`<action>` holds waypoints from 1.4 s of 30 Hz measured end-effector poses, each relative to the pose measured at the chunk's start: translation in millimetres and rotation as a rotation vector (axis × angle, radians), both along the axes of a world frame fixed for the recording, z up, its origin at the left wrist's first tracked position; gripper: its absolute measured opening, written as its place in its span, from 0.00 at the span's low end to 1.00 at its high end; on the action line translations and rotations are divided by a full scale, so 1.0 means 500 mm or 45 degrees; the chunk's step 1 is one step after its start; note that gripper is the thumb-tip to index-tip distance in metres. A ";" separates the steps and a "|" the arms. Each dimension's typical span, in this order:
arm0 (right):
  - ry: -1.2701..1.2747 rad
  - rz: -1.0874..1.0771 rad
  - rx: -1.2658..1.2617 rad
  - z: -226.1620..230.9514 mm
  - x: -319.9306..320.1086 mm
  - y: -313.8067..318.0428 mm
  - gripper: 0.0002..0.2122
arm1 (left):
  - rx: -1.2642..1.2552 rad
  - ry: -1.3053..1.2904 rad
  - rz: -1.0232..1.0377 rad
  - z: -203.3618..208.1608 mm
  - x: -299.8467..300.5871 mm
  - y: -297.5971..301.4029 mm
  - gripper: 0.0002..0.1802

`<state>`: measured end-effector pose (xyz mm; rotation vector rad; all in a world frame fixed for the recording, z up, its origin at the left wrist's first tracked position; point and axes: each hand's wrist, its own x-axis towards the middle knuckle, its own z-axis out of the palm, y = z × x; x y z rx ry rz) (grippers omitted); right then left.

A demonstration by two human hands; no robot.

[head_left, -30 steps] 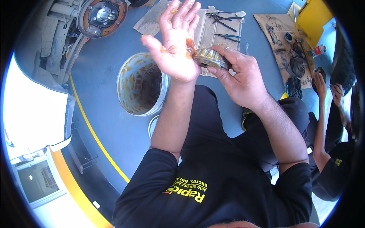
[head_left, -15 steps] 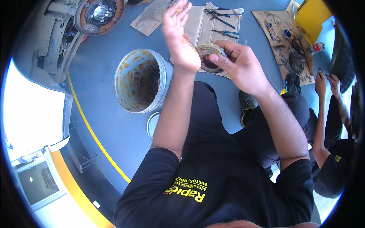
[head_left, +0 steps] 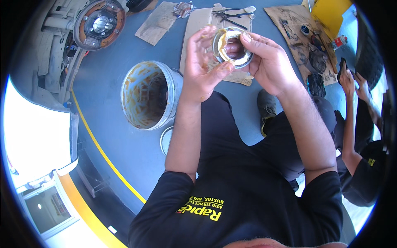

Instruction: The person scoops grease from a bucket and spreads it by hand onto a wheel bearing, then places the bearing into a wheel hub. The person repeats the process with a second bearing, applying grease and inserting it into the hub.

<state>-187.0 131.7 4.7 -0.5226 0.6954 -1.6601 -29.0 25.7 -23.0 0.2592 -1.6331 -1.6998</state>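
A ring-shaped metal wheel bearing (head_left: pixel 223 50), smeared with amber grease, is held up in front of me between both hands. My right hand (head_left: pixel 271 65) grips its right side, thumb on the near face; fingers show through the centre hole. Round its left side curls my left hand (head_left: pixel 199 70), the thumb pressed against the lower rim. Grease coats that thumb, and the left fingers are blurred and partly hidden. Below and to the left stands an open pail (head_left: pixel 176 89) with streaks of grease on its inner wall.
A pail lid (head_left: pixel 166 139) lies beside the pail. Pliers (head_left: pixel 231 17) rest on cardboard (head_left: pixel 197 25) ahead. Farther right, another cardboard sheet (head_left: pixel 285 18) carries tools and dark rags. A wheel hub (head_left: pixel 101 25) is at upper left. A co-worker's hands (head_left: pixel 353 82) are by a tyre (head_left: pixel 369 62).
My left hand has come down from its raised, open-palm position and closed on the bearing's left side. The bearing has turned its hole toward me and risen slightly.
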 end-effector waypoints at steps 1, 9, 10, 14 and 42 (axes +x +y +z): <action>-0.002 0.033 -0.030 -0.003 -0.002 0.001 0.16 | 0.143 -0.026 -0.060 0.007 -0.001 0.002 0.55; 0.152 0.072 -0.215 -0.005 0.001 -0.002 0.18 | 0.189 0.186 -0.196 -0.001 -0.002 -0.029 0.53; 0.176 0.072 -0.232 -0.003 0.002 -0.002 0.18 | 0.248 0.207 -0.236 0.005 -0.003 -0.027 0.52; 0.249 0.002 -0.224 -0.006 0.017 -0.003 0.17 | 0.486 0.273 -0.375 0.028 -0.004 -0.025 0.44; 1.404 -0.324 -0.107 0.022 0.078 0.008 0.16 | 0.357 0.783 -0.120 0.047 -0.012 -0.065 0.55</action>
